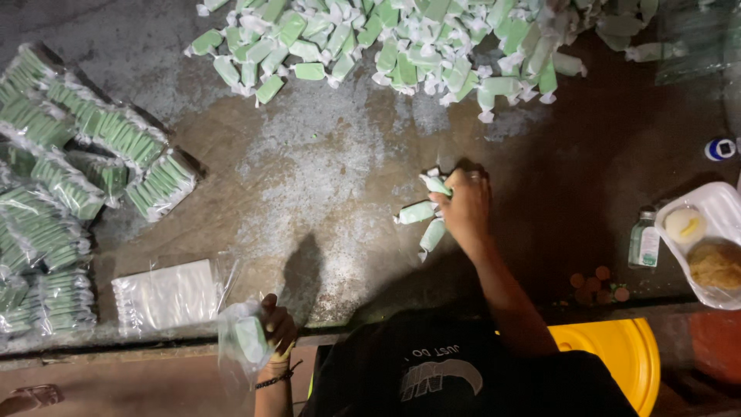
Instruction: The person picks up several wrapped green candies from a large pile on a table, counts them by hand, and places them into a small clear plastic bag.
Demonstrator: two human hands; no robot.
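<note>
Fingers of R hand point(465, 207) clamped on green wrapped candies point(417, 212), long axes pointing left toward bag point(241, 340) pinched in L hand point(276, 328).

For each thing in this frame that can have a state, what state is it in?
right hand: closed around several green wrapped sweets
left hand: holding a clear bag, green sweets inside
loose sweets pile: unbagged, scattered
filled packs: packed, heaped together
empty bags: flat, stacked
small bottle: upright, capped
white tray: open
</note>
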